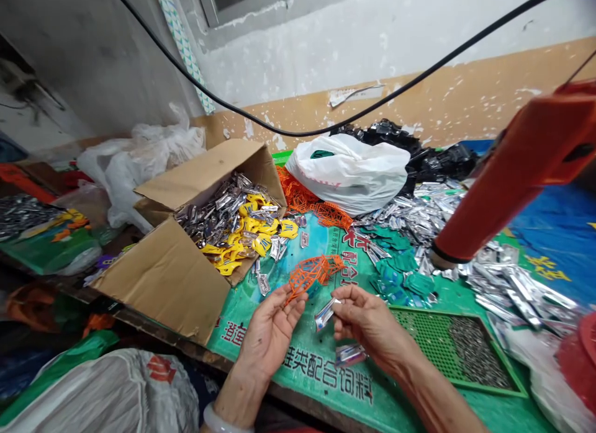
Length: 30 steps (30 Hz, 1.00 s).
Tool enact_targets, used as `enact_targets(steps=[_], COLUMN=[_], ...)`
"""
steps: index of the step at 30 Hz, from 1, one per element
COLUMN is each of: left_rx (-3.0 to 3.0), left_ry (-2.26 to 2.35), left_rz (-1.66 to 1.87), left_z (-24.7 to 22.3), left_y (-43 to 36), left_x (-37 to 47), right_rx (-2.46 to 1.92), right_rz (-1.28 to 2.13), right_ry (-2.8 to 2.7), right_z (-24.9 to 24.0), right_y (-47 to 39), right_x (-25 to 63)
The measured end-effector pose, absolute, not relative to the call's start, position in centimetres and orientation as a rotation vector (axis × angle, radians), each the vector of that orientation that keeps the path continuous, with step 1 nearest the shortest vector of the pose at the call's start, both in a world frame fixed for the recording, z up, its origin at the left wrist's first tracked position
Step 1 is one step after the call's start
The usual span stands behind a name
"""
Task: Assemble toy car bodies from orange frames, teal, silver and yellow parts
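Table (305,343) under a green printed sheet fills the lower middle, set against a peeling white and tan wall. On its left, a cardboard box (167,278) opens toward the person, spilling silver and yellow pieces (228,253); it seems turned that way for easy reach. At right, a thick red tool (503,185) slants down among loose silver pieces. A full white bag (349,178) sits at the back. At front right, a green tray (426,346) keeps small metal bits (479,346) together, probably so they do not scatter.

Two bare hands meet near the centre. The left hand (270,327), palm up with fingers loosely curled, holds an orange mesh piece (313,275) at its fingertips. The right hand (363,315) pinches a small silver piece (326,314) by one end, apparently to leave most of it uncovered. Another silver piece (350,355) lies just below that hand.

The near edge of the table runs beneath the forearms, and the box's front flap reaches it. Room for moving lies between box and tray; heaped pieces crowd the back and right.
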<state>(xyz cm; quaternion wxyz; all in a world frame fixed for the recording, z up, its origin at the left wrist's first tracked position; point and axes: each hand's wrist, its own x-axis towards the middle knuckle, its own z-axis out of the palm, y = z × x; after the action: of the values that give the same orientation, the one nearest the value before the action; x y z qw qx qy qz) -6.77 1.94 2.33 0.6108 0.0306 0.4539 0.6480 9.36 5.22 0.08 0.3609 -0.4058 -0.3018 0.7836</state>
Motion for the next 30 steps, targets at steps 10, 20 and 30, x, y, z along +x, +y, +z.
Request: enact_targets(steps=[10, 20, 30], left_rx=[-0.1, -0.309, -0.4], left_ry=[0.923, 0.814, 0.733], left_rz=[1.458, 1.428, 1.471], left_z=[2.8, 3.2, 3.3], left_y=[1.5, 1.2, 0.9], left_x=[-8.0, -10.0, -10.2], right_rx=[-1.112, -1.164, -1.216], right_rz=[2.013, 1.963, 1.893], right_ry=[-0.854, -0.911, -1.056], right_z=[-1.2, -1.4, -1.9], right_y=[5.4, 5.5, 5.2], right_x=[9.2, 9.1, 8.3])
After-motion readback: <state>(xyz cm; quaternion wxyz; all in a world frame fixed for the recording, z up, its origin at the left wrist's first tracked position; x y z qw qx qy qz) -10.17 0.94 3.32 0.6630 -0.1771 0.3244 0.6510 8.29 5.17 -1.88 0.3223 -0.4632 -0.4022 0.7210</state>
